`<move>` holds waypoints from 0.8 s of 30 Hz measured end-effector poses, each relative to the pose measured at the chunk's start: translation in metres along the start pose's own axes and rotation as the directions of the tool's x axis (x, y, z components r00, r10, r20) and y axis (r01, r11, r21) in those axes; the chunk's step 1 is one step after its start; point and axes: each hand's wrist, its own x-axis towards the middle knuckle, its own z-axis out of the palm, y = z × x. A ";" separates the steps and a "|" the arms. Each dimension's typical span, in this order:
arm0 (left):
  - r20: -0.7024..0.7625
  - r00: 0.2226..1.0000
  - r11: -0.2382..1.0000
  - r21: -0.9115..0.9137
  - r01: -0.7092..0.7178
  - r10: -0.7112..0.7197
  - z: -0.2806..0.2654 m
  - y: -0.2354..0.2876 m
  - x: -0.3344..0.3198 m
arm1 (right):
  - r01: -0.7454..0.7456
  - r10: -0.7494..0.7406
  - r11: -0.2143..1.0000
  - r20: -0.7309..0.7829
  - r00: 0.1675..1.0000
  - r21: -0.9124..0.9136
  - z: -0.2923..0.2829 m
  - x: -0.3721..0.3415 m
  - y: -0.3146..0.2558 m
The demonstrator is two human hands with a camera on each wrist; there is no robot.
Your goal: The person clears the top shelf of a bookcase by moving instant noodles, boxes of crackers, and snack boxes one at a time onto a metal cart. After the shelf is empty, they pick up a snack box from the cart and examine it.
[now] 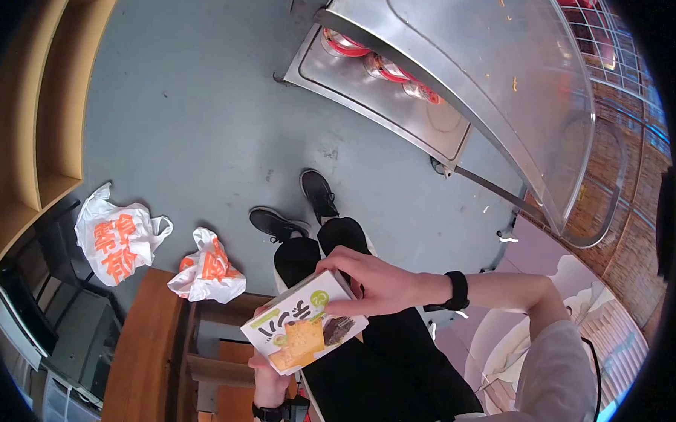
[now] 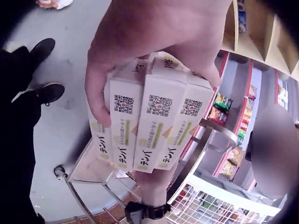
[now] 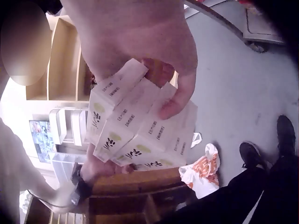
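A stack of several white cracker boxes (image 1: 284, 331) is held over the lap; the top one shows green lettering and a picture of yellow crackers. My right hand (image 1: 376, 282) grips one end of the stack, its thumb lying along the top box. From the opposite end my left hand (image 1: 270, 383) holds the boxes, with thumb and fingers spread around their sides in the left wrist view. There the narrow box sides (image 2: 158, 114) show QR codes and stand slightly out of line. In the right wrist view the boxes (image 3: 140, 126) fan unevenly between both hands.
Two white plastic bags with orange print, a larger one (image 1: 118, 235) and a smaller one (image 1: 209, 269), lie at left by a wooden cabinet (image 1: 140, 346). A metal cart (image 1: 387, 111) holding red-rimmed jars stands ahead. Wooden shelving (image 1: 60, 86) lines the far left.
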 end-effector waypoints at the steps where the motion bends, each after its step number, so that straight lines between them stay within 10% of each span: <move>1: -0.005 1.000 0.998 0.067 -0.001 0.001 -0.004 -0.004 -0.002 | -0.004 0.004 1.000 0.002 1.000 -0.004 0.001 0.000 0.000; 7: -0.068 0.997 0.998 -0.051 0.021 -0.024 0.009 0.020 -0.003 | 0.064 0.083 0.796 -0.214 0.973 0.602 0.016 0.002 0.015; 11: -0.116 0.992 0.998 -0.046 -0.047 0.041 0.037 0.042 0.004 | 0.003 0.406 0.547 -0.268 0.874 0.837 -0.015 0.002 0.043; 19: -0.198 0.974 0.994 0.011 -0.112 0.112 0.020 0.047 0.003 | 0.377 0.264 0.706 -0.717 0.645 0.599 -0.119 0.029 0.076; 24: -0.215 0.970 0.994 0.021 -0.109 0.111 0.017 0.048 0.001 | 0.644 0.213 0.602 -0.873 0.439 0.472 -0.177 0.084 0.077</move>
